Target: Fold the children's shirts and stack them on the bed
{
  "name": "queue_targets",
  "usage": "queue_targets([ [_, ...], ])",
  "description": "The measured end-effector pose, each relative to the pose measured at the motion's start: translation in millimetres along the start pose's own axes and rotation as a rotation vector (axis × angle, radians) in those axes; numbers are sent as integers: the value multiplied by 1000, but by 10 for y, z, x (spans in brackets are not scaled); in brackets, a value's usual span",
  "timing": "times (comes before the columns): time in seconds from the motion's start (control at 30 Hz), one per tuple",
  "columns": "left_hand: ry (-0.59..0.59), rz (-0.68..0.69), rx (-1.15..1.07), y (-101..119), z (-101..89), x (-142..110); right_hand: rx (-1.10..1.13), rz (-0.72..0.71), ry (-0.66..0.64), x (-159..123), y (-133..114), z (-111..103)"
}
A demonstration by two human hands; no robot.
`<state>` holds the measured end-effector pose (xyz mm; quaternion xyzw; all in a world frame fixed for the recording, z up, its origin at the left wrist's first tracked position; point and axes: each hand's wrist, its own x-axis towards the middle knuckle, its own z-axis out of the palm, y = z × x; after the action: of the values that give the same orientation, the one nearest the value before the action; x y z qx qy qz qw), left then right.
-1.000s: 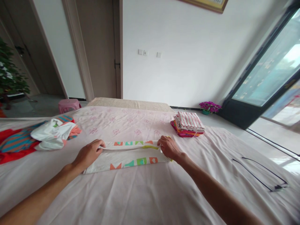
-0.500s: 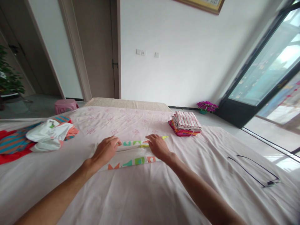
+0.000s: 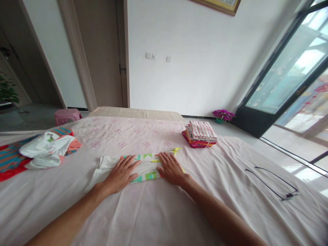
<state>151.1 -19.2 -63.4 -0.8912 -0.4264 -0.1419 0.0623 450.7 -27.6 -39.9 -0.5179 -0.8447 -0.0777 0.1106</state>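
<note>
A white cloth with coloured shapes (image 3: 145, 163) lies folded into a strip on the pink bedsheet (image 3: 159, 208). My left hand (image 3: 121, 173) rests flat on its left half, fingers spread. My right hand (image 3: 170, 167) lies flat on its right half, fingers stretched out. Neither hand grips anything.
A stack of folded cloths (image 3: 201, 134) with a striped one on top sits at the back right of the bed. An unfolded heap of clothes (image 3: 43, 152) lies at the left. A black cord (image 3: 271, 179) lies at the right. A pink stool (image 3: 67, 116) stands beyond the bed.
Both hands let go of the cloth's far edge after folding it toward me, moved inward, and now press flat on the folded strip.
</note>
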Motion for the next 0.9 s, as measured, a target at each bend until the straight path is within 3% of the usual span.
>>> queue_targets([
  [0.17,35,-29,63,-158,-41,-213,-55,32,-31,-70,153,-27],
  [0.43,26,-142,71,-322,-110,-560,-56,58,-67,-59,161,-77],
  [0.57,17,-164,48,-302,-131,-575,-39,92,-78,55,9,-181],
  [0.67,8,-171,27,-276,-159,-560,32,14,-59,147,-182,-220],
  [0.77,-7,-188,7,-248,-199,-556,113,-89,-86,184,-335,-173],
  [0.9,36,-255,-65,-278,-232,-573,157,-111,-72,149,-389,-72],
])
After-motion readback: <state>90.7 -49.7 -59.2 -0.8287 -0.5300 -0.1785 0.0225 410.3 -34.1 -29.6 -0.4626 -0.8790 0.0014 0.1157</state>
